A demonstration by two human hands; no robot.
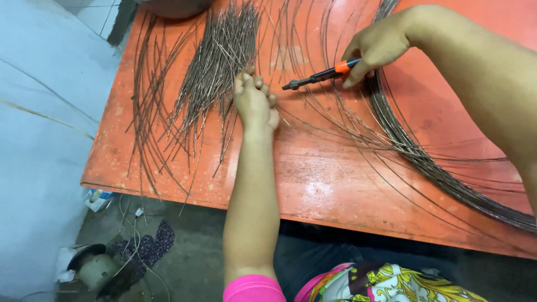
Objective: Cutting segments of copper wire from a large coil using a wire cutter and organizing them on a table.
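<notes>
Orange, worn tabletop (335, 179) above a grey concrete floor (190, 251), with a pale wall at left. A pile of short cut wires (215, 72) lies fanned at upper left; a bundle of long curved wire (425, 162) sweeps along the right. Left hand (255, 103), forearm extended straight up the table, fingers curled loosely over thin strands just beside the cut pile. Right hand (377, 47) closed around the orange-and-black handle of wire cutters (319, 76); long axis near horizontal, tip pointing left and slightly down, towards the left hand.
</notes>
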